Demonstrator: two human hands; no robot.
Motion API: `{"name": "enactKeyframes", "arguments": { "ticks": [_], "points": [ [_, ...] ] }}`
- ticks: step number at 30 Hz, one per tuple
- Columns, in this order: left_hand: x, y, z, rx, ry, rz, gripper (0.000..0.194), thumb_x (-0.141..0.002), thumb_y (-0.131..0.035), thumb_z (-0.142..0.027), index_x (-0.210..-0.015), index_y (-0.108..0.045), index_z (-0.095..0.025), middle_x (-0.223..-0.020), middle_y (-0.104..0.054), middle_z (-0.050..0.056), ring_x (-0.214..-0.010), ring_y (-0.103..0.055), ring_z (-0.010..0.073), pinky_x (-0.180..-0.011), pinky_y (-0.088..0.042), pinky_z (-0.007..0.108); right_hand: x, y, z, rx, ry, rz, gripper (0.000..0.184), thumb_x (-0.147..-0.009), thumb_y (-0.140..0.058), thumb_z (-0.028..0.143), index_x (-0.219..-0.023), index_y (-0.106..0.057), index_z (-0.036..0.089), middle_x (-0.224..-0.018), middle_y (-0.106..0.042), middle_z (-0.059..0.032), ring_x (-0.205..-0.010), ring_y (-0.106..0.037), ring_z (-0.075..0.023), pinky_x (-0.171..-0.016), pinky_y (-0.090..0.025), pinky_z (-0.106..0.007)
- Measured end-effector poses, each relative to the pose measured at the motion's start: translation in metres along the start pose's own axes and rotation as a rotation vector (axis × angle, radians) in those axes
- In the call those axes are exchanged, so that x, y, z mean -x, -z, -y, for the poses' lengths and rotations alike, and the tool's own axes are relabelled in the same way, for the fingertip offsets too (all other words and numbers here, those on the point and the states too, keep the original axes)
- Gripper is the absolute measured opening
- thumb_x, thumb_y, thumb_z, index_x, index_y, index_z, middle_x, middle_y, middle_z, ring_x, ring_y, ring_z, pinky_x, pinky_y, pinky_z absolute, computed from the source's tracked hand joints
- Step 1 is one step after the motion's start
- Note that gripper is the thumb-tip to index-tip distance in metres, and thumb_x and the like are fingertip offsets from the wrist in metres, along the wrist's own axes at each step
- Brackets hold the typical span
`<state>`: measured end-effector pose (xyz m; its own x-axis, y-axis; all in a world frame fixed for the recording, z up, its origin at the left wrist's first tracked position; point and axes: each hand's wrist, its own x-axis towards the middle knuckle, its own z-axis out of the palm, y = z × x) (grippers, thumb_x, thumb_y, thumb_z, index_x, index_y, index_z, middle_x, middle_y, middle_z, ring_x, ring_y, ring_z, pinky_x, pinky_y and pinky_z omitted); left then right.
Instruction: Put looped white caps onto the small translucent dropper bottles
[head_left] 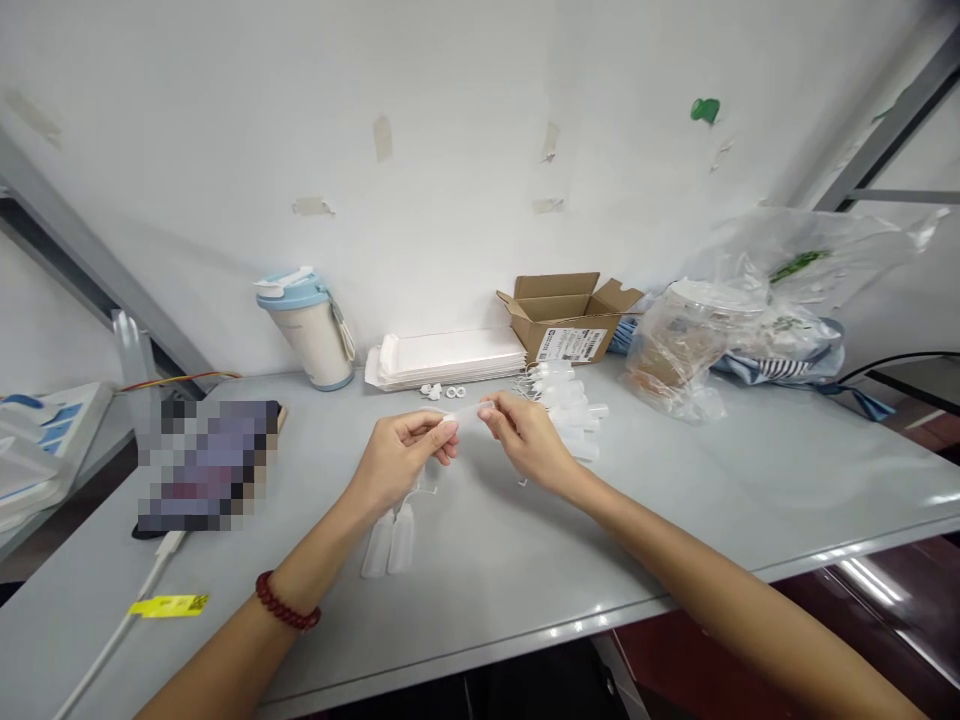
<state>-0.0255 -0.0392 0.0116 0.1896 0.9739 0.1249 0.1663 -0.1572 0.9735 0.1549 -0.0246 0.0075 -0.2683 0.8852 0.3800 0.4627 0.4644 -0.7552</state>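
Between my hands, above the grey table, a small translucent white plastic bottle (470,412) lies nearly level. My left hand (409,450) is closed around its left end, thumb on top. The fingertips of my right hand (529,435) pinch its right end. Below my left hand, two similar bottles (388,543) with thin bent spouts rest side by side on the table. Several more bottles (574,410) lie in a pile just beyond my right hand. Small white caps (454,392) sit on the table behind my hands.
A stack of flat white boxes (454,355) and an open cardboard box (566,325) stand by the wall. To their left is a blue-lidded tumbler (311,330). A blurred-out phone (214,470) with a white cable (124,620) lies left; a clear plastic bag (675,350) sits right.
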Motion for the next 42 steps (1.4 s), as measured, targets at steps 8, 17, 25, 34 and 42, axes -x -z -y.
{"name": "enactKeyframes", "arguments": {
  "ticks": [8,17,25,34,42],
  "points": [
    [0.002,-0.001,-0.002,0.044,0.025,0.023,0.031,-0.076,-0.066,-0.045,-0.077,-0.070,-0.014,-0.076,-0.068,0.006,-0.070,-0.063,0.0175,-0.064,-0.052,0.029,0.000,0.001,0.000,-0.044,-0.014,-0.008,0.030,-0.092,-0.038,0.035,-0.069,-0.046,0.019,-0.059,-0.046,0.0026,-0.055,-0.043,-0.0110,-0.057,-0.032,-0.024],
    [0.002,-0.002,0.000,0.052,0.079,0.105,0.041,-0.083,-0.055,-0.048,-0.061,-0.058,-0.014,-0.055,-0.055,-0.001,-0.047,-0.054,0.0098,-0.052,-0.045,0.024,0.001,-0.002,-0.001,0.055,0.068,-0.009,0.030,-0.093,-0.036,0.036,-0.069,-0.044,0.020,-0.061,-0.047,0.0016,-0.057,-0.042,-0.0119,-0.058,-0.031,-0.024],
    [0.006,-0.005,0.002,-0.128,-0.048,0.034,0.022,-0.080,-0.060,-0.036,-0.073,-0.063,-0.015,-0.064,-0.064,0.002,-0.058,-0.062,0.0144,-0.061,-0.051,0.027,0.000,-0.001,-0.001,0.076,-0.046,0.032,0.035,-0.092,-0.035,0.036,-0.061,-0.035,0.021,-0.052,-0.035,0.0050,-0.051,-0.035,-0.0103,-0.053,-0.026,-0.024],
    [0.000,0.000,0.010,-0.309,-0.179,0.015,0.020,-0.081,-0.058,-0.035,-0.084,-0.065,-0.017,-0.072,-0.067,0.002,-0.065,-0.064,0.0153,-0.066,-0.052,0.026,-0.004,0.010,0.000,-0.029,-0.047,0.202,0.024,-0.088,-0.049,0.035,-0.076,-0.058,0.016,-0.065,-0.057,0.0006,-0.056,-0.048,-0.0108,-0.054,-0.035,-0.023],
    [-0.010,0.007,0.014,-0.477,-0.249,-0.035,0.029,-0.085,-0.050,-0.039,-0.095,-0.070,-0.020,-0.094,-0.071,0.005,-0.087,-0.063,0.0194,-0.069,-0.050,0.027,-0.010,0.026,-0.006,0.353,0.246,0.203,0.017,-0.085,-0.056,0.019,-0.099,-0.065,0.013,-0.091,-0.068,-0.0108,-0.084,-0.060,-0.0204,-0.074,-0.043,-0.030]
  ]
}}
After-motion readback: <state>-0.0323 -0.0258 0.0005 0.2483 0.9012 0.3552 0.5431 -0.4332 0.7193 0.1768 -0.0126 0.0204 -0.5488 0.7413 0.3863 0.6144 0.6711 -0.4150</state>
